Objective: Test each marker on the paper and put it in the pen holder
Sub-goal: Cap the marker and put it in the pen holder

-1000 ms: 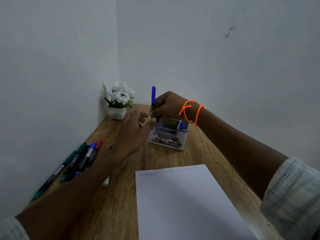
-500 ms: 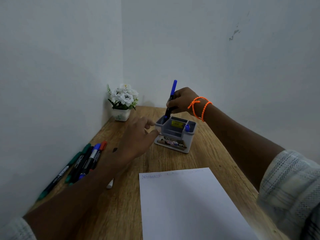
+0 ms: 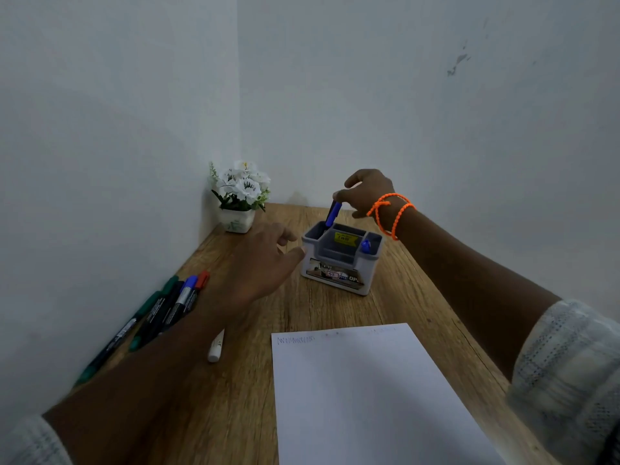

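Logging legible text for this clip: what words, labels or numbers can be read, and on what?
"OP": front label of the pen holder, cut off.
Yellow sticker inside the holder: print too blurred.
Paper, top edge: test scribbles, no words.
Markers by the wall: barrel print too small.

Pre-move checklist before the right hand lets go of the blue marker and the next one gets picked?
1. Blue marker in the pen holder: ok, lower end inside the left compartment, leaning.
2. Right hand grip on the marker top: ok, not yet released.
3. Left hand steadying the holder: ok, thumb at its left wall, fingers open.
4. Marker seated at the bottom: cannot tell.
5. Next markers within sight: ok, lying along the left wall.
6. Paper ready: ok, flat on the table.
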